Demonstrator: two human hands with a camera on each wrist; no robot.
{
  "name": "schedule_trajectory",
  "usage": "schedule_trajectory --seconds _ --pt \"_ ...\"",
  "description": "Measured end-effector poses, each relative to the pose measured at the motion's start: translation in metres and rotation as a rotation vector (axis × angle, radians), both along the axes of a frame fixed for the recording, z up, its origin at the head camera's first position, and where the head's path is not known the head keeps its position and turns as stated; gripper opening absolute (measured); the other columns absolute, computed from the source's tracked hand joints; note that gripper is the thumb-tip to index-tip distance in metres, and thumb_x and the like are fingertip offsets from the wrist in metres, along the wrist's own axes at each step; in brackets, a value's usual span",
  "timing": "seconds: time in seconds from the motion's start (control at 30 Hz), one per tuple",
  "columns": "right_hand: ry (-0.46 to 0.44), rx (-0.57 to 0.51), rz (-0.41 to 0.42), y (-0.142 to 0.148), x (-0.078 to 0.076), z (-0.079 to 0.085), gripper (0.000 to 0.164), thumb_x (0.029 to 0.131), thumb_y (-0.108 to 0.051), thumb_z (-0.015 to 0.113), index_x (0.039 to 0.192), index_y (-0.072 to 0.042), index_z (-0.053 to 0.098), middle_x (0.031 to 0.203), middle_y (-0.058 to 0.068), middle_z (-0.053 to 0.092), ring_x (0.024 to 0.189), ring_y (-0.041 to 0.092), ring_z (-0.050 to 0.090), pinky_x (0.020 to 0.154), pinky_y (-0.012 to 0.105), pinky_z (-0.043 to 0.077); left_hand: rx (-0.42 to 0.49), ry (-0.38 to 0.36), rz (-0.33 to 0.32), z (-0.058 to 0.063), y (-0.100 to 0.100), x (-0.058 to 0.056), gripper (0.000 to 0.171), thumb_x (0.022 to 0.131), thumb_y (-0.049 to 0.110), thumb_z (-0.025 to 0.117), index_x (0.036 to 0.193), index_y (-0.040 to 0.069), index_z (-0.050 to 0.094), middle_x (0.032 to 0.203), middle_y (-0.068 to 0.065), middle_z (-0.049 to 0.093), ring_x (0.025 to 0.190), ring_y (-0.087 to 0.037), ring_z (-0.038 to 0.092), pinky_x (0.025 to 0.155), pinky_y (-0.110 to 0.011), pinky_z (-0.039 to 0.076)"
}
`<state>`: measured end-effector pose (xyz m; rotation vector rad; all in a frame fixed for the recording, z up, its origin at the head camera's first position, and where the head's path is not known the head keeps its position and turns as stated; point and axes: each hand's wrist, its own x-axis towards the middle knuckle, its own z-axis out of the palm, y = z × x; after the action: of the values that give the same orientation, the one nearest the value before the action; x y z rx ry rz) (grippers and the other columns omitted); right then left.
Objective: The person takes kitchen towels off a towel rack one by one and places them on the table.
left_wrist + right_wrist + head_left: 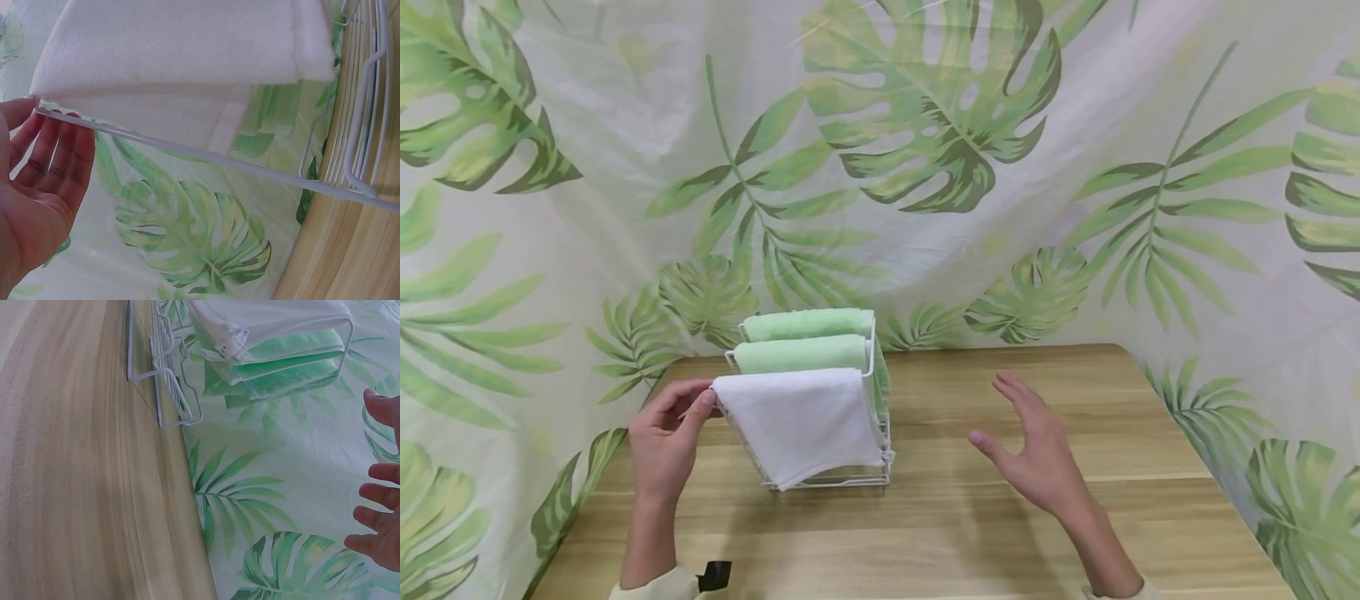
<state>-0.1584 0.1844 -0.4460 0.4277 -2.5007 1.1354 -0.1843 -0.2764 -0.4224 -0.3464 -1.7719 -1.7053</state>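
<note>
A white wire rack point(850, 481) stands on the table with three towels draped over its bars. The white towel point(805, 421) hangs in front, its lower edge slanting. Behind it are a light green towel point(801, 354) and another green towel point(808, 322) at the back. My left hand point(662, 442) pinches the rack's front left upper corner, thumb and fingertips right at the white towel's corner. In the left wrist view the rack's bar point(219, 161) runs out from those fingers. To the right of the rack, my right hand point(1033, 450) hovers with fingers spread, holding nothing.
The wooden table point(940, 533) reaches back to a hanging leaf-print cloth point(925, 250), which also falls along both sides. A small black object point(715, 575) shows at the left sleeve. A printed label point(234, 342) hangs from the white towel's right side.
</note>
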Motion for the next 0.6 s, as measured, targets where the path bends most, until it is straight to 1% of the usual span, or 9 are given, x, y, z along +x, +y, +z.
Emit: schedule_trajectory --seconds 0.17,0.23,0.37,0.47,0.6 --pt "0.042 0.016 0.02 -0.009 -0.003 0.005 0.078 0.094 -0.037 0.085 0.159 -0.012 0.049 0.164 0.012 0.051 0.153 0.038 0.048 0.123 0.065 0.043 0.051 0.039 -0.069 0.0 0.001 -0.002 0.013 0.093 -0.022 0.066 0.106 -0.023 0.067 0.095 -0.001 0.079 0.08 -0.008 0.076 0.071 -0.018 0.065" --pt "0.052 0.019 0.033 -0.014 -0.005 0.009 0.078 0.093 -0.037 0.086 0.159 -0.014 0.049 0.162 0.011 0.054 0.152 0.037 0.05 0.121 0.063 0.045 0.067 0.055 -0.084 -0.001 0.001 -0.003 0.014 0.092 -0.023 0.067 0.105 -0.023 0.067 0.095 -0.002 0.079 0.08 -0.008 0.076 0.071 -0.017 0.065" --pt "0.067 0.021 0.07 -0.028 -0.007 0.019 0.078 0.093 -0.036 0.086 0.16 -0.017 0.05 0.162 0.008 0.055 0.151 0.034 0.051 0.121 0.061 0.047 0.064 0.08 -0.088 -0.002 0.002 -0.005 0.014 0.09 -0.025 0.067 0.104 -0.022 0.067 0.095 -0.001 0.078 0.081 -0.007 0.076 0.069 -0.016 0.064" --pt "0.1 0.031 0.106 -0.041 -0.01 0.028 0.079 0.092 -0.036 0.087 0.159 -0.017 0.05 0.162 0.008 0.055 0.151 0.033 0.052 0.122 0.059 0.047 0.058 0.095 -0.093 -0.002 0.003 -0.006 0.014 0.089 -0.025 0.067 0.103 -0.023 0.065 0.094 -0.001 0.077 0.082 -0.007 0.075 0.068 -0.016 0.064" --pt "0.141 0.057 0.158 -0.057 -0.015 0.041 0.08 0.092 -0.039 0.086 0.16 -0.016 0.05 0.163 0.007 0.055 0.152 0.032 0.051 0.124 0.057 0.045 0.049 0.094 -0.08 -0.003 0.004 -0.007 0.014 0.089 -0.025 0.068 0.103 -0.023 0.065 0.093 0.0 0.076 0.081 -0.006 0.075 0.067 -0.016 0.063"
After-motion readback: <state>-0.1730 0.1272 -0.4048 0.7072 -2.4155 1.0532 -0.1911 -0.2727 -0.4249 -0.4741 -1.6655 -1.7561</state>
